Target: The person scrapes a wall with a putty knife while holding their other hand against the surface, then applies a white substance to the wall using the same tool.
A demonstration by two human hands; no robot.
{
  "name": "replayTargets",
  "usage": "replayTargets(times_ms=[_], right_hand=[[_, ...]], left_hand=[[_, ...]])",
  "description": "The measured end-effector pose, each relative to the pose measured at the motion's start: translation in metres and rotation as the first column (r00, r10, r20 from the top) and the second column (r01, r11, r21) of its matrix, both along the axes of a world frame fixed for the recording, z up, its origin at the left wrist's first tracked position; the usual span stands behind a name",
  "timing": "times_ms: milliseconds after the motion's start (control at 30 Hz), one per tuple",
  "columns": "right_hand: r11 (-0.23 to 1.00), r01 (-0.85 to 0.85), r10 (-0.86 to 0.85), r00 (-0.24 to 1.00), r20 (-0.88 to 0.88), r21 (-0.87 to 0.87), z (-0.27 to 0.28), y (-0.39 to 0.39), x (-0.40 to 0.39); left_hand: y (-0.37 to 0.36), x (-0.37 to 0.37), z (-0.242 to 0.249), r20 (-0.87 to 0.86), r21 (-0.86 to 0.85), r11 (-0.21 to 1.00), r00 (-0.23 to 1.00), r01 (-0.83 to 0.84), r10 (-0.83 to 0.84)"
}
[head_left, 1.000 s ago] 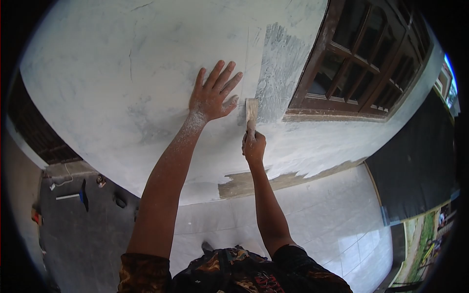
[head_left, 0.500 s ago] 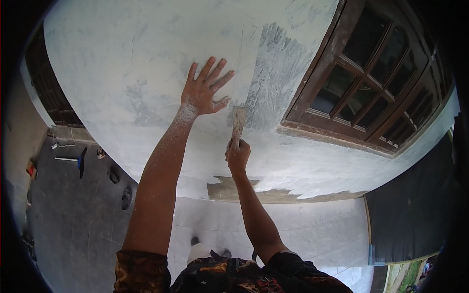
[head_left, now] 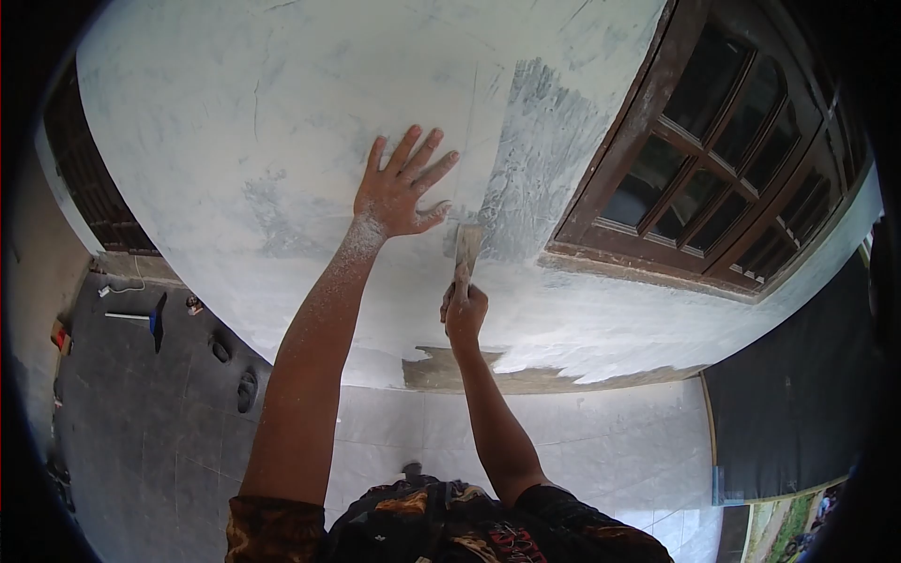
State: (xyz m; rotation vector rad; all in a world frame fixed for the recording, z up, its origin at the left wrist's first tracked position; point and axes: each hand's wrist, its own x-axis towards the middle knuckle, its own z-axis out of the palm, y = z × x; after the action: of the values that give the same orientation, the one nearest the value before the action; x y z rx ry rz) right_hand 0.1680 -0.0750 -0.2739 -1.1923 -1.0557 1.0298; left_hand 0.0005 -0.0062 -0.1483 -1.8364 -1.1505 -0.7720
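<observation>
The left hand (head_left: 399,192) lay flat against the wall (head_left: 282,113), fingers spread wide and holding nothing, its wrist and forearm dusted white. Just to its right and slightly lower, the right hand (head_left: 465,314) was closed in a fist around the handle of a scraper (head_left: 466,253). The blade pointed up from the fist and rested against the wall, its top edge close beside the left thumb, apart from it by a narrow gap. The blade sat at the lower left edge of a grey, rough patch (head_left: 544,159) where the white coat was thin, between the left hand and the brown window frame (head_left: 648,122). Below the right hand, a bare brownish strip (head_left: 488,375) ran along the foot of the wall above the pale tiles (head_left: 601,450). Far down on the left, sandals (head_left: 246,389) and a blue-handled tool (head_left: 150,317) lay on the dark floor.
</observation>
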Motion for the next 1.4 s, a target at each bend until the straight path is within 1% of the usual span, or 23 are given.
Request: replayTargets(times_ms=[33,100,233,333,400,500,633,700,733,800,833,900,933,1000,1033,1100,1233,1300,1333,1400], right_hand=[[1.0,0.003,-0.003,1.0,-0.001,-0.006,0.006,0.002,-0.001],[0.999,-0.027,0.029,0.998,-0.06,0.038,0.027,0.007,-0.005],[0.996,0.01,-0.008,1.0,-0.026,0.084,-0.003,0.006,-0.006],[0.999,0.019,-0.018,1.0,-0.025,0.027,-0.006,-0.002,-0.004],[0.999,-0.03,0.032,0.991,-0.132,0.019,0.007,0.001,-0.006],[0.999,-0.024,0.029,0.991,-0.129,0.04,0.013,0.002,-0.007],[1.0,-0.018,0.017,0.995,-0.099,-0.006,0.008,-0.007,-0.003],[0.999,-0.009,0.013,0.995,-0.103,0.042,0.018,-0.001,-0.004],[0.999,-0.007,0.011,0.994,-0.105,0.038,0.023,0.003,-0.004],[0.994,-0.034,0.052,0.984,-0.17,0.103,0.034,0.01,-0.005],[0.994,-0.027,0.045,0.983,-0.177,0.106,0.031,0.009,-0.005],[1.0,0.012,-0.011,0.998,-0.062,0.018,0.009,0.001,-0.002],[1.0,0.017,-0.016,0.998,-0.064,0.018,-0.001,0.0,-0.001],[0.998,0.051,-0.053,0.998,0.027,0.046,-0.005,0.001,-0.002],[0.998,0.052,-0.054,0.998,0.029,0.039,-0.007,0.005,0.0],[0.998,0.006,-0.003,0.999,-0.045,0.067,0.017,0.009,0.0],[0.999,0.0,0.001,1.0,-0.024,0.036,0.002,0.003,0.003],[0.999,0.042,-0.042,0.999,0.003,0.019,-0.006,-0.003,0.001],[0.999,0.039,-0.039,0.999,0.004,0.016,-0.006,0.003,0.003],[0.994,0.041,-0.04,0.999,-0.011,0.101,0.016,0.008,0.004]], left_hand=[[0.0,0.0,-0.001,-0.001,-0.006,1.0,1.0,0.003,-0.003],[0.001,-0.001,-0.001,0.001,-0.011,1.0,1.0,0.014,-0.014],[0.002,-0.002,-0.001,-0.013,-0.003,1.0,1.0,0.01,-0.01],[0.002,-0.002,-0.002,-0.004,-0.003,1.0,1.0,0.026,-0.026],[0.002,-0.001,-0.001,-0.004,0.01,1.0,1.0,0.027,-0.027],[0.003,-0.002,-0.001,0.003,-0.003,0.999,0.999,0.04,-0.04],[0.003,-0.002,0.0,-0.007,-0.008,0.999,0.999,0.033,-0.033],[0.004,-0.002,-0.003,-0.014,-0.024,1.0,1.0,-0.018,0.018],[0.004,-0.003,-0.005,-0.017,-0.028,0.999,1.0,-0.016,0.016],[0.004,-0.003,-0.003,-0.012,-0.023,1.0,1.0,-0.008,0.008],[0.006,-0.004,-0.001,-0.019,-0.02,1.0,1.0,-0.001,0.001],[0.004,-0.003,-0.002,-0.007,0.02,0.998,0.999,0.054,-0.054],[0.003,-0.003,-0.002,-0.009,0.019,0.998,0.998,0.059,-0.059],[0.004,-0.004,-0.001,-0.005,0.012,0.998,0.998,0.06,-0.06],[0.004,-0.004,-0.003,-0.004,0.006,0.998,0.998,0.061,-0.061],[0.004,-0.004,-0.003,-0.008,0.005,1.0,1.0,0.013,-0.013],[0.005,-0.003,-0.003,-0.004,0.021,1.0,1.0,0.021,-0.02],[0.003,-0.003,-0.001,0.015,0.012,0.997,0.996,0.082,-0.082],[0.003,-0.003,-0.001,0.016,0.01,0.997,0.997,0.079,-0.08],[0.003,-0.003,-0.002,0.002,0.001,0.998,0.998,0.059,-0.059]])
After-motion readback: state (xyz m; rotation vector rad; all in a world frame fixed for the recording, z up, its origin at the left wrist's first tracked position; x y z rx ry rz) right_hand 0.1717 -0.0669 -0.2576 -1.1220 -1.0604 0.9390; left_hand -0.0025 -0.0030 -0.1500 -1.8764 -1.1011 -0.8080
